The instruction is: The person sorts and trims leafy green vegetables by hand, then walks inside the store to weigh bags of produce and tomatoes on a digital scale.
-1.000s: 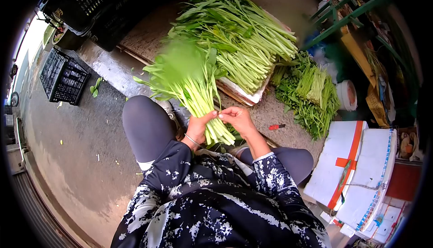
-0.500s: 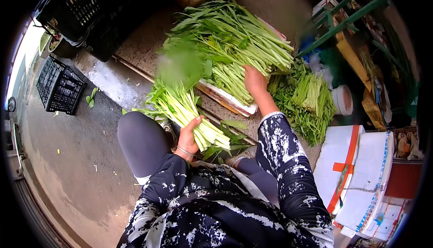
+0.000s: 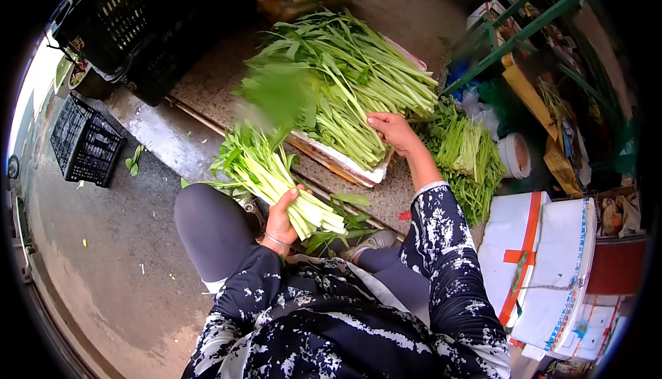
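Observation:
My left hand (image 3: 281, 218) is wrapped round a bunch of leafy green stems (image 3: 265, 179), cut ends pointing down to the right, above my lap. My right hand (image 3: 394, 131) is at the near right edge of a big heap of long green stems (image 3: 345, 83), its thumb and fingers pinched on a stem there. The heap lies on a white foam tray or lid (image 3: 365, 173). A blurred green smear hides part of the leaves between bunch and heap. Loose leaves (image 3: 353, 200) lie beneath the held bunch.
To the right of the heap lies a second pile of greens (image 3: 472, 158), with a white tub (image 3: 515, 156) beside it. White foam boxes (image 3: 552, 262) with red tape stand at the right. A black crate (image 3: 86, 141) sits on the left ground; larger dark crates (image 3: 124, 7) stand behind.
My right hand left the bunch in my left hand and reached to the heap; since then it has shifted slightly and pinched a stem. The whole view has shifted a little.

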The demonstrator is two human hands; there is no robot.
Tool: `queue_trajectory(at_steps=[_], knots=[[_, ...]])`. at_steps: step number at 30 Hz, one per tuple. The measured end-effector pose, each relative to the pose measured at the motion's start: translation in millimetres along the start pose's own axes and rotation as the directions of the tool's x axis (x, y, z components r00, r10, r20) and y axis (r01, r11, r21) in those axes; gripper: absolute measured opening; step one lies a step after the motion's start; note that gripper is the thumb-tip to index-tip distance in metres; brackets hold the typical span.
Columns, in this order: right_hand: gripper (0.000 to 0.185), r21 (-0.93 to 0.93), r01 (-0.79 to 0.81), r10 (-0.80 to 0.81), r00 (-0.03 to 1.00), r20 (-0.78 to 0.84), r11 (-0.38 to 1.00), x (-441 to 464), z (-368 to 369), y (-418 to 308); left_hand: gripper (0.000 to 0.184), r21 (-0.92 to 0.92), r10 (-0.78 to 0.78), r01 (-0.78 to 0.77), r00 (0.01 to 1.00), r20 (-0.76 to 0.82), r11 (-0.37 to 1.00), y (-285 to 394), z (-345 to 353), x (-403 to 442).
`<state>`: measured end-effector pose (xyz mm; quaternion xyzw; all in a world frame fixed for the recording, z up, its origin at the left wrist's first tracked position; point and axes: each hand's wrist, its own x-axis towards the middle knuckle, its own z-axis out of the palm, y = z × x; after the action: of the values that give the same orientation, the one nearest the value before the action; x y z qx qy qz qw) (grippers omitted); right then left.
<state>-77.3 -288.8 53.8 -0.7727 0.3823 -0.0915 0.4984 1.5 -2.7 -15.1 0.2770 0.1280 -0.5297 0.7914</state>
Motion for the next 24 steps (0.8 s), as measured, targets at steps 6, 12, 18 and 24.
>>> queue_trajectory(at_steps=[6, 12, 18, 24], knots=[[0.025, 0.671, -0.217, 0.052, 0.965, 0.256, 0.709, -59, 6, 22, 0.025, 0.017, 0.004, -0.005, 0.997, 0.071, 1.000, -5, 4, -5], [0.029, 0.673, -0.218, 0.011, 0.954, 0.298, 0.707, -122, 16, 18, 0.026, 0.050, 0.017, -0.021, 0.996, 0.084, 0.999, -7, 9, -13], [0.033, 0.541, -0.196, 0.061, 0.964, 0.257, 0.818, -153, 41, 14, 0.032, 0.123, -0.043, 0.024, 0.987, 0.153, 0.992, -9, 9, -21], [0.028, 0.329, -0.160, 0.014, 0.914, 0.405, 0.931, -163, 69, 15, 0.048, 0.246, -0.081, 0.022, 0.970, 0.231, 0.969, -19, -2, -20]])
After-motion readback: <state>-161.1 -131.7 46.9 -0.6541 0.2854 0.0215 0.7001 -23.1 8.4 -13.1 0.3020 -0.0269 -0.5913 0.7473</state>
